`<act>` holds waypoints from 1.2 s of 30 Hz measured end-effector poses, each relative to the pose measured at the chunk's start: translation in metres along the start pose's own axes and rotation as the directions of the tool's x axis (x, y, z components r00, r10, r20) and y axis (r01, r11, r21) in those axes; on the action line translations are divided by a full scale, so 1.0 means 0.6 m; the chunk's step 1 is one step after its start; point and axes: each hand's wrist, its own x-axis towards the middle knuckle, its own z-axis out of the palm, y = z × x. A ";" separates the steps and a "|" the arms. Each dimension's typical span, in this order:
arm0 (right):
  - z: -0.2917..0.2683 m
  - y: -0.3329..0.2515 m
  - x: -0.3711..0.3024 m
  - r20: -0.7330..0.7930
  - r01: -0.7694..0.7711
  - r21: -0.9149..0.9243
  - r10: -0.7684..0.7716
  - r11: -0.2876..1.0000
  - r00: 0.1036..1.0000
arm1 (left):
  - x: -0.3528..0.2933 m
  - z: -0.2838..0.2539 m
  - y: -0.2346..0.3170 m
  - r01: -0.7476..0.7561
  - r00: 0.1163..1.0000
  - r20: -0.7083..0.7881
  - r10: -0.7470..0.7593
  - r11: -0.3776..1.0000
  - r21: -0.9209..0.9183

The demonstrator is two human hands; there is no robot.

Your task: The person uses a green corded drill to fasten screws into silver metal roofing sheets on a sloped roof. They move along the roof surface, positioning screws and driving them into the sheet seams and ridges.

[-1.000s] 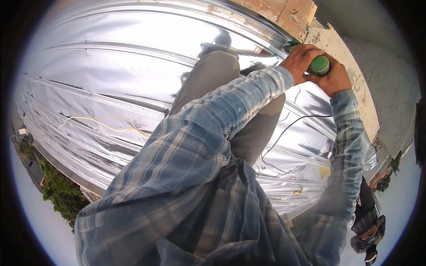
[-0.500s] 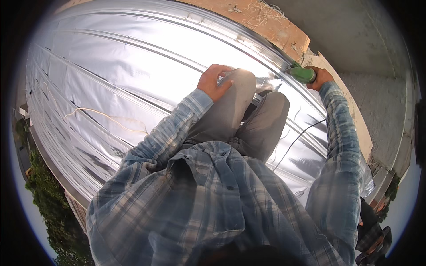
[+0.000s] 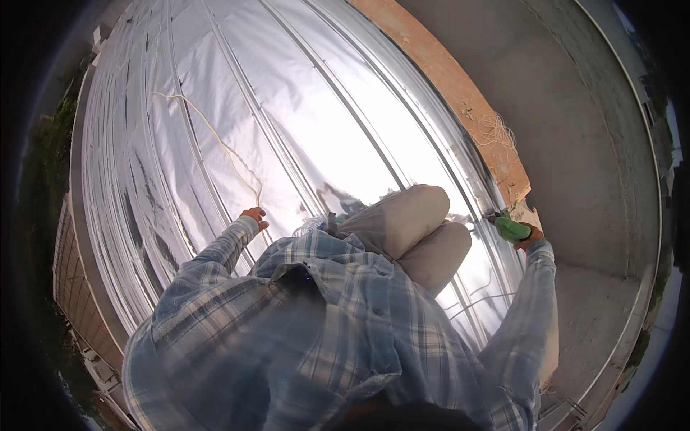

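My right hand is wrapped round the rear of a green power tool. Its dark front end points left, at the ribs near the edge of the shiny silver metal roofing; its exact kind cannot be made out. To the left, my left hand reaches low over the sheeting with fingers slightly apart. A cream cord ends right by those fingers; whether they touch it is unclear. My bent knees, in grey trousers, rest between the two hands.
An orange-brown strip borders the roofing on the right, with tangled pale string on it. Beyond lies a lower grey concrete surface. A thin dark cable crosses the sheet beside my right arm. Trees and a tiled roof show past the left edge.
My left hand has left my knee and moved left and down beside the cream cord. My view has turned, swinging the roof ribs steeper. The tool stays in my right hand near the roof's edge.
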 end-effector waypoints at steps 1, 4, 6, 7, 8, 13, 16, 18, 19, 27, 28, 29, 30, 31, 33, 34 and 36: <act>0.007 0.015 -0.008 0.002 0.006 -0.010 -0.006 1.000 1.000 | -0.040 -0.001 -0.024 0.046 0.998 -0.038 -0.048 0.998 -0.044; 0.014 0.031 0.001 -0.023 0.048 -0.056 -0.049 0.997 0.999 | -0.117 -0.010 -0.060 0.112 0.972 -0.179 -0.152 0.970 -0.214; 0.009 0.034 0.006 -0.055 0.070 -0.129 -0.078 0.989 0.995 | -0.137 -0.039 -0.014 0.041 0.949 -0.285 -0.134 0.950 -0.311; 0.018 0.012 -0.003 -0.066 0.095 -0.173 -0.108 0.980 0.992 | -0.155 -0.068 0.011 -0.018 0.929 -0.355 -0.107 0.943 -0.332; 0.025 -0.004 -0.018 -0.073 0.105 -0.222 -0.124 0.969 0.990 | -0.171 -0.102 0.059 -0.126 0.906 -0.423 -0.020 0.941 -0.315; 0.012 -0.051 -0.054 -0.044 0.225 -0.203 -0.239 0.953 0.970 | -0.221 -0.264 0.356 -0.556 0.696 -0.636 0.333 0.810 -0.185; 0.000 -0.070 -0.035 -0.057 0.242 -0.171 -0.254 0.955 0.965 | -0.239 -0.310 0.462 -0.587 0.652 -0.658 0.377 0.800 -0.124; -0.006 -0.074 -0.022 -0.056 0.266 -0.138 -0.276 0.954 0.960 | -0.231 -0.320 0.488 -0.542 0.639 -0.623 0.451 0.839 0.053; -0.007 -0.081 -0.020 -0.054 0.246 -0.149 -0.257 0.958 0.965 | -0.226 -0.321 0.486 -0.558 0.641 -0.632 0.436 0.830 0.007; 0.005 -0.128 -0.029 -0.108 0.130 -0.173 -0.150 0.976 0.983 | -0.206 -0.334 0.463 -0.512 0.691 -0.605 0.395 0.859 -0.023; -0.006 -0.136 -0.046 -0.111 0.090 -0.161 -0.109 0.983 0.988 | -0.196 -0.346 0.471 -0.504 0.718 -0.571 0.399 0.863 -0.031; -0.003 -0.134 -0.038 -0.109 0.085 -0.150 -0.102 0.985 0.989 | -0.199 -0.336 0.472 -0.491 0.746 -0.547 0.380 0.869 -0.067; 0.006 -0.127 -0.025 -0.079 0.042 -0.227 -0.062 0.973 0.995 | -0.201 -0.322 0.471 -0.476 0.773 -0.523 0.360 0.873 -0.103; 0.015 -0.137 -0.003 -0.041 0.019 -0.284 -0.032 0.959 0.999 | -0.203 -0.330 0.473 -0.456 0.798 -0.498 0.339 0.880 -0.131; 0.032 -0.151 0.031 0.025 -0.029 -0.406 0.043 0.913 0.999 | -0.210 -0.336 0.490 -0.423 0.845 -0.424 0.326 0.893 -0.156; 0.034 -0.165 0.047 0.054 -0.049 -0.436 0.081 0.899 0.995 | -0.216 -0.338 0.498 -0.383 0.881 -0.366 0.299 0.905 -0.183; 0.038 -0.177 0.077 0.081 -0.111 -0.457 0.166 0.882 0.983 | -0.220 -0.332 0.505 -0.365 0.907 -0.296 0.298 0.908 -0.205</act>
